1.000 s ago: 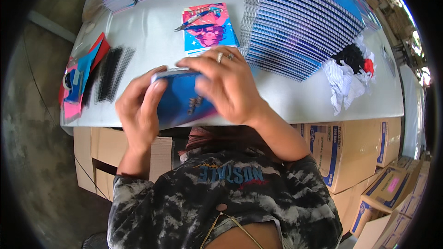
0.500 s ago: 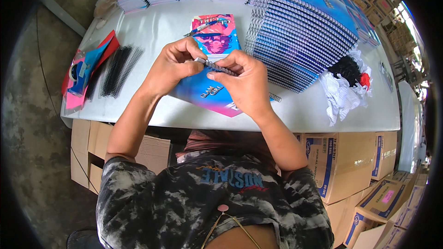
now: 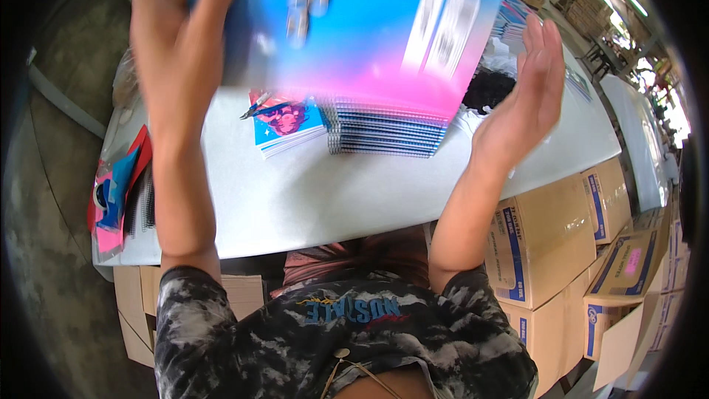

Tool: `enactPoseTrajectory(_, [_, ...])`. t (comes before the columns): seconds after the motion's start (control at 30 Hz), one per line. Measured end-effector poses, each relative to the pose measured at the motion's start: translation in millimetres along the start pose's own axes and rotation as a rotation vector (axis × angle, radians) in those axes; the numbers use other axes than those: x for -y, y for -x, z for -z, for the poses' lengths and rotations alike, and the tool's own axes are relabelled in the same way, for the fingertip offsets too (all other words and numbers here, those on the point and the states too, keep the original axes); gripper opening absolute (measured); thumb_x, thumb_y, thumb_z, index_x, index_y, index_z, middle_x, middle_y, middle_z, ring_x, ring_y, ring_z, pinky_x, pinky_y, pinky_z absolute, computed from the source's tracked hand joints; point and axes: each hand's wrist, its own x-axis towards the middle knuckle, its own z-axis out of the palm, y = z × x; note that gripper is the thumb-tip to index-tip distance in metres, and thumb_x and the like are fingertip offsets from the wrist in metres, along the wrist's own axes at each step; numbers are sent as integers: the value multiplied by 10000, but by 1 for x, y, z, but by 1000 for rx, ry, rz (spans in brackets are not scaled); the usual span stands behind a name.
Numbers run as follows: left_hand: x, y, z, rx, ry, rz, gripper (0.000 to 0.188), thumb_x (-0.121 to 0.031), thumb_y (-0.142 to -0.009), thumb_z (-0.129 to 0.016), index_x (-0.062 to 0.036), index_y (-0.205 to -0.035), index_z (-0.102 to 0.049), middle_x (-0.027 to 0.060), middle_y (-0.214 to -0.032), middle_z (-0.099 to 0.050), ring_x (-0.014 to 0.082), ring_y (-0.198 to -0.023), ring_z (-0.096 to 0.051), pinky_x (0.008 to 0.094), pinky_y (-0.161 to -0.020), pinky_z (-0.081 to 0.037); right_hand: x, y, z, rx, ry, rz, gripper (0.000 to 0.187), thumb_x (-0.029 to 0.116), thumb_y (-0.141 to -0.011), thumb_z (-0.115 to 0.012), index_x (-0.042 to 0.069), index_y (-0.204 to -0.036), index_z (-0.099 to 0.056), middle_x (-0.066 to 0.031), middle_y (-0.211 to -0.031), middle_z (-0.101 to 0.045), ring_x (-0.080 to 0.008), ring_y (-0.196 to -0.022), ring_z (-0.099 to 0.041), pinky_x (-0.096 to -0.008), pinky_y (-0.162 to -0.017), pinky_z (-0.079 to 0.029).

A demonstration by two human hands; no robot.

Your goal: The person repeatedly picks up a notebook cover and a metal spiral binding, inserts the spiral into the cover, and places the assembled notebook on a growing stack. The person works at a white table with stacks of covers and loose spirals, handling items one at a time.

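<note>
A spiral notebook [image 3: 347, 37] with a blue-to-pink cover is lifted close in front of me, blurred by motion and cut off by the top edge. My left hand [image 3: 185, 22] grips its left side, thumb lying on the cover. Beside the notebook's right edge, my right hand [image 3: 521, 96] has its fingers stretched out, apparently holding nothing. Below the raised notebook shows a stack of spiral-bound notebooks [image 3: 388, 133], its upper part hidden. Left of that stack lies a pile of unbound booklets [image 3: 288, 122] with a pink figure on top, and a slim blue-handled tool [image 3: 260, 106] rests on it.
At the table's left edge lie a red folder [image 3: 139, 154], a blue tape dispenser [image 3: 111, 196] and dark spiral coils [image 3: 145, 203]. A black bundle [image 3: 487, 92] with white cloth sits at the right. Cardboard boxes [image 3: 550, 240] stand below the table's right side.
Both hands were pinching a spiral coil at a notebook on the table. Now the left hand has raised a notebook toward the top, and the right hand has opened and moved right.
</note>
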Motion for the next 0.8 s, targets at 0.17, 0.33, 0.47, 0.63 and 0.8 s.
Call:
enactPoseTrajectory(0.17, [79, -78, -83, 139, -353, -13, 557, -243, -762, -672, 63, -1172, -452, 182, -970, -609, 216, -789, -608, 311, -689, -475, -84, -33, -4, -41, -55, -262, 578, 430, -912, -385, -54, -1219, -461, -187, -1204, -524, -261, -1149, -464, -362, -1010, -252])
enactPoseTrajectory(0.33, [132, -32, -109, 455, -404, 0, 435, -400, -863, -432, -29, -1002, -612, 197, -1015, -603, 362, -944, -570, 378, -856, -420, -92, -20, -9, 33, 199, -233, 392, 275, -867, -543, -63, -1059, -587, -177, -1027, -622, -224, -956, -578, -307, -859, -412])
enactPoseTrajectory(0.47, [95, 0, -101, 204, -295, 335, 508, -457, -878, -408, -13, -921, -651, 191, -861, -632, 335, -858, -596, 368, -796, -431, -98, -14, -8, -56, 265, -214, 342, 286, -854, -570, -45, -913, -630, -147, -899, -623, -214, -856, -563, -316, -784, -427])
enactPoseTrajectory(0.63, [89, 7, -100, 5, -216, 282, 574, -513, -870, -413, 5, -867, -659, 170, -771, -638, 269, -783, -610, 337, -745, -446, -98, -12, -14, -227, 360, -35, 300, 268, -807, -642, -29, -769, -622, -100, -760, -551, -208, -742, -512, -326, -692, -413])
enactPoseTrajectory(0.8, [78, 20, -104, -52, -342, 272, 516, -488, -819, -554, 17, -831, -660, 115, -730, -650, 182, -685, -616, 287, -674, -465, -106, -13, -12, -219, 438, 41, 270, 234, -771, -688, -28, -754, -621, -74, -700, -527, -184, -686, -504, -306, -637, -416])
